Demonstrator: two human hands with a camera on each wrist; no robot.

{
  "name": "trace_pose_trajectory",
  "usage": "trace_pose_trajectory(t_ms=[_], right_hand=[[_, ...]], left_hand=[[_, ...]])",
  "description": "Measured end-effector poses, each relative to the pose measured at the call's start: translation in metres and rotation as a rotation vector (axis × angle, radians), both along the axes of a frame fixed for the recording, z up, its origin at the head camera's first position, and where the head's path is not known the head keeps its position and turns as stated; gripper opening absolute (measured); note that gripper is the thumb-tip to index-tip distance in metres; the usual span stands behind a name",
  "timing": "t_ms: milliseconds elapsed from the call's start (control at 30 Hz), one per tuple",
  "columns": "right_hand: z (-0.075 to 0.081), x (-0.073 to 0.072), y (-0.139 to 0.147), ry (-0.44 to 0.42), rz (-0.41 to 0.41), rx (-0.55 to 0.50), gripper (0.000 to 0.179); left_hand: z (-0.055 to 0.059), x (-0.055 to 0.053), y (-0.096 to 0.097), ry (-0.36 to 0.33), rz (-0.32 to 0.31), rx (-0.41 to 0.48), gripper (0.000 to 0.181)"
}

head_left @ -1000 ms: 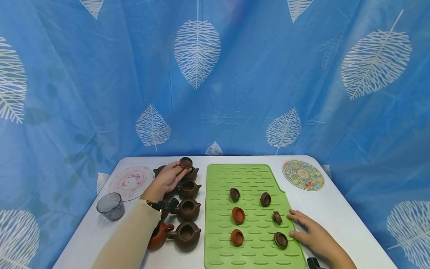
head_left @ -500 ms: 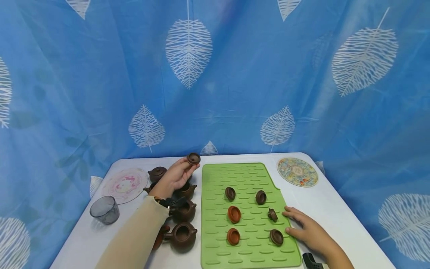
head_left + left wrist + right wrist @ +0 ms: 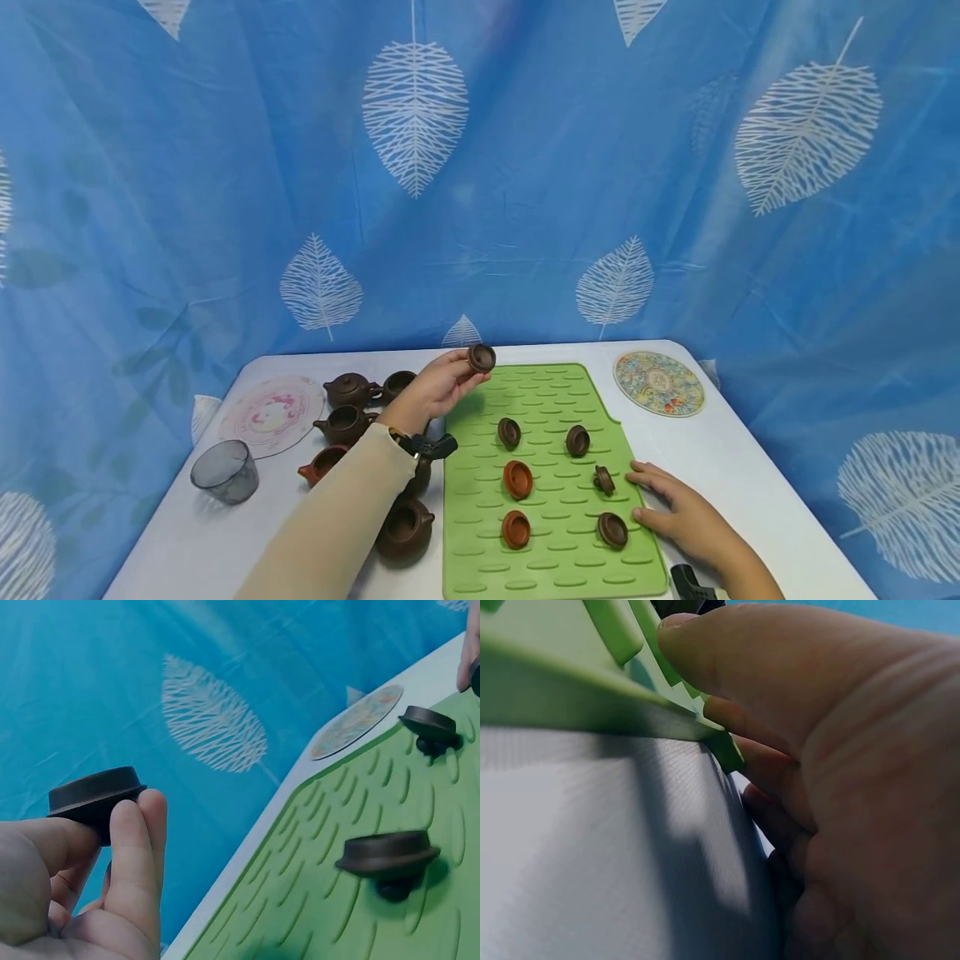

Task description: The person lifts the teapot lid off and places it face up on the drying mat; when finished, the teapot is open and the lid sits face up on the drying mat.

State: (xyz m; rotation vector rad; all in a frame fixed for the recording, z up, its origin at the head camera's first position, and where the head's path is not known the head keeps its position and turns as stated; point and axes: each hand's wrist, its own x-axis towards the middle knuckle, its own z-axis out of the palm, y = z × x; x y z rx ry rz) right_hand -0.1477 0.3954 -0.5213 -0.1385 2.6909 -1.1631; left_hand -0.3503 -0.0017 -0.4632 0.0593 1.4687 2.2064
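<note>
A dark brown teapot lid (image 3: 482,358), knob downward, is pinched between the thumb and fingers of my left hand (image 3: 429,392), above the far left corner of the green mat (image 3: 551,392). The left wrist view shows this lid's rim and underside knob partly behind the fingertips. Upturned lids lie spread on the mat, including a reddish one (image 3: 517,480) and a dark one (image 3: 577,441). My right hand (image 3: 686,512) rests at the mat's right edge, fingers relaxed, near a small lid (image 3: 603,480) and another dark lid (image 3: 612,530), holding neither.
Several small teapots, such as a dark one (image 3: 405,533), stand left of the mat, some hidden under the left sleeve. Farther left are a grey glass cup (image 3: 225,472) and a pink patterned disc (image 3: 272,415). A colourful round disc (image 3: 660,383) lies at the back right.
My left hand has carried the lid rightward from above the back teapots to over the mat's far left corner. The head view has turned slightly left. My right hand stays in place.
</note>
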Motion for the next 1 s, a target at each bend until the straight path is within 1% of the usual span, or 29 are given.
trace_pose_trajectory(t_ms=[100, 200, 333, 433, 533, 600, 667, 767, 833, 900, 1000], right_hand=[[-0.001, -0.001, 0.0, 0.005, -0.001, 0.004, 0.065], [-0.001, -0.001, 0.0, 0.019, 0.005, 0.021, 0.065], [0.001, -0.001, 0.001, 0.041, 0.009, 0.043, 0.064], [0.002, -0.001, 0.001, 0.041, 0.011, 0.047, 0.063], [0.0, -0.001, 0.001, 0.024, 0.008, 0.039, 0.063], [-0.001, -0.001, 0.001, 0.017, 0.012, 0.038, 0.063], [-0.001, -0.002, 0.0, 0.008, 0.005, 0.034, 0.064], [-0.001, 0.0, 0.0, 0.0, 0.011, 0.041, 0.065], [-0.001, 0.0, 0.0, -0.015, 0.01, 0.031, 0.065], [-0.001, 0.001, 0.0, -0.021, 0.017, 0.032, 0.066], [-0.001, 0.0, 0.0, -0.014, 0.027, 0.045, 0.066]], left_hand=[[-0.001, -0.003, 0.013, -0.001, -0.031, -0.016, 0.038], [-0.002, -0.006, 0.028, -0.007, -0.062, -0.055, 0.034], [-0.004, -0.008, 0.05, 0.01, -0.111, -0.144, 0.031], [-0.007, -0.009, 0.065, 0.045, -0.143, -0.213, 0.03], [-0.012, -0.011, 0.078, 0.069, -0.159, -0.27, 0.029], [-0.014, -0.011, 0.085, 0.062, -0.16, -0.303, 0.029], [-0.014, -0.009, 0.094, 0.04, -0.165, -0.327, 0.028], [-0.012, -0.002, 0.108, 0.001, -0.206, -0.349, 0.025], [-0.009, 0.003, 0.118, -0.001, -0.249, -0.36, 0.023], [-0.007, 0.008, 0.126, 0.008, -0.273, -0.38, 0.021], [-0.006, 0.016, 0.133, 0.026, -0.247, -0.418, 0.02]])
